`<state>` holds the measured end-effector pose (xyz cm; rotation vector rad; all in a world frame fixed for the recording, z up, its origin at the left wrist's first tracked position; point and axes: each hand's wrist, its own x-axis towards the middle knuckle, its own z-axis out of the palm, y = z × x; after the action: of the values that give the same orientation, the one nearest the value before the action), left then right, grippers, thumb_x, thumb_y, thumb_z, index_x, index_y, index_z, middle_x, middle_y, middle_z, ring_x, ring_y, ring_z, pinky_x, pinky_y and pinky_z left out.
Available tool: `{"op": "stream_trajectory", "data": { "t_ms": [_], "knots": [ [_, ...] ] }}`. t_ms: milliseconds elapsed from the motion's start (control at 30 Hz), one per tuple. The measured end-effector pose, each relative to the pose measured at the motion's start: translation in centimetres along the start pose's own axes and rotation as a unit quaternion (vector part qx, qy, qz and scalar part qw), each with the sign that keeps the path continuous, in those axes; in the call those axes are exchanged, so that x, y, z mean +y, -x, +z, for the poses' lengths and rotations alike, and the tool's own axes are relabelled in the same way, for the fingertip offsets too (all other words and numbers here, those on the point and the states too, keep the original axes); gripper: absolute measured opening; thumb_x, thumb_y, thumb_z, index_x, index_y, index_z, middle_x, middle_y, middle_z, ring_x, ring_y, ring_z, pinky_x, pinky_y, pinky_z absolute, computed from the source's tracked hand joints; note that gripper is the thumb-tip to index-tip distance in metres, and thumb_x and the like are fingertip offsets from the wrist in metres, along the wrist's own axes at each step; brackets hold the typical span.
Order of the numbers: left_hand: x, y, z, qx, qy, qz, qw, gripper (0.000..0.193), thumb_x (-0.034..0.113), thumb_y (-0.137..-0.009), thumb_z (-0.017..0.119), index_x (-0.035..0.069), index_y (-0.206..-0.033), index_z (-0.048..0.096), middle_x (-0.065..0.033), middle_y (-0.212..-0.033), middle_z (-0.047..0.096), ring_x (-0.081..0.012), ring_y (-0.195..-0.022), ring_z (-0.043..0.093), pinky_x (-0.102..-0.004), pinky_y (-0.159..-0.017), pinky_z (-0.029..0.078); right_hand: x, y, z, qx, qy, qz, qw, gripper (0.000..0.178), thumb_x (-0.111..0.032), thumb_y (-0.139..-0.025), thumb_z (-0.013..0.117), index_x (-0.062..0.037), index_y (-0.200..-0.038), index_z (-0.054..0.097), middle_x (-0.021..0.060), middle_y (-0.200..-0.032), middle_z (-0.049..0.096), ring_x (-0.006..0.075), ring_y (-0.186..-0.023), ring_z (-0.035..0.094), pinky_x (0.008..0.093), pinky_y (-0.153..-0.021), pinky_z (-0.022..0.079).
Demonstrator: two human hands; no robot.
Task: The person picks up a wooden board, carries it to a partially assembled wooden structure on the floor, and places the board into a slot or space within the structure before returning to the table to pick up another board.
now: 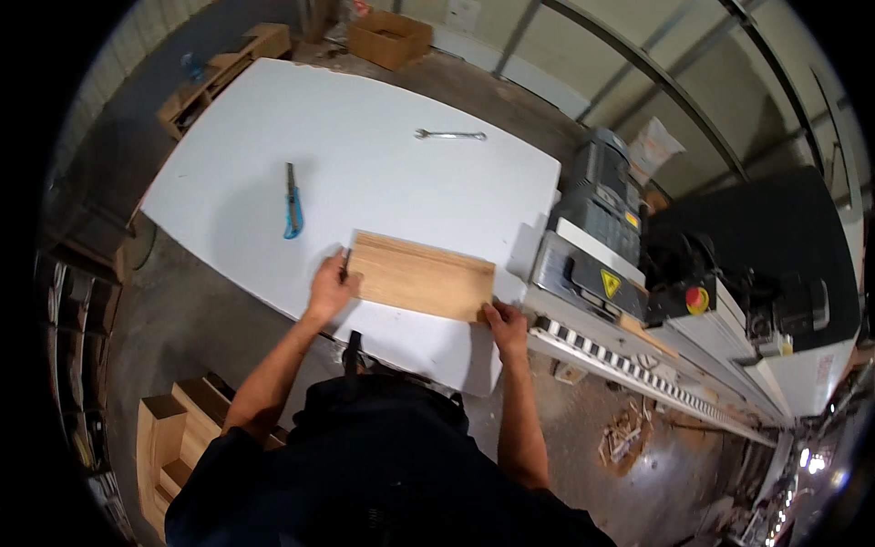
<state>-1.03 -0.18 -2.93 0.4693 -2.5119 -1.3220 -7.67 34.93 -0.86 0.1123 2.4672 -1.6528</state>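
A flat rectangular wooden board (421,275) with light brown grain lies on or just above the white tabletop (365,137), close to its near edge. My left hand (334,286) grips the board's left end, fingers along the edge. At the opposite end my right hand (507,326) pinches the near right corner between thumb and fingers. A blue utility knife (293,205) rests on the table beyond my left hand. Farther back lies a metal wrench (450,135). The undersides of the board and some fingertips are hidden.
Right of the table stands a machine with a grey motor (602,178), a red stop button (696,299) and a long conveyor track (629,363). A cardboard box (390,39) sits on the floor at the back. Wooden pieces (178,428) stand at lower left; wood scraps (625,434) lie at right.
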Motion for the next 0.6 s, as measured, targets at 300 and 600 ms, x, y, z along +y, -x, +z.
{"op": "stream_trajectory", "data": {
  "t_ms": [300,600],
  "knots": [
    [5.1,0.7,-2.6,0.034,-0.035,0.066,0.997,0.054,0.010,-0.079,0.065,-0.004,-0.127,0.046,-0.0198,-0.113,0.052,-0.0310,-0.099,0.054,-0.0358,-0.082,0.046,-1.7,-1.4,0.2,0.073,-0.412,0.154,0.895,0.029,-0.036,-0.088,0.063,-0.0071,-0.092,0.059,0.0022,-0.084,0.061,0.0157,-0.078,0.057,0.0300,-0.070,0.048],
    [7.2,1.8,-1.7,0.007,0.041,0.086,0.995,0.044,0.008,-0.079,0.065,-0.003,-0.120,0.052,-0.0190,-0.103,0.057,-0.0311,-0.092,0.059,-0.0370,-0.077,0.049,-2.1,-3.0,-0.3,0.036,-0.574,0.145,0.805,0.036,-0.042,-0.091,0.055,-0.0065,-0.089,0.058,0.0046,-0.084,0.058,0.0199,-0.080,0.056,0.0306,-0.068,0.049]
  ]
}}
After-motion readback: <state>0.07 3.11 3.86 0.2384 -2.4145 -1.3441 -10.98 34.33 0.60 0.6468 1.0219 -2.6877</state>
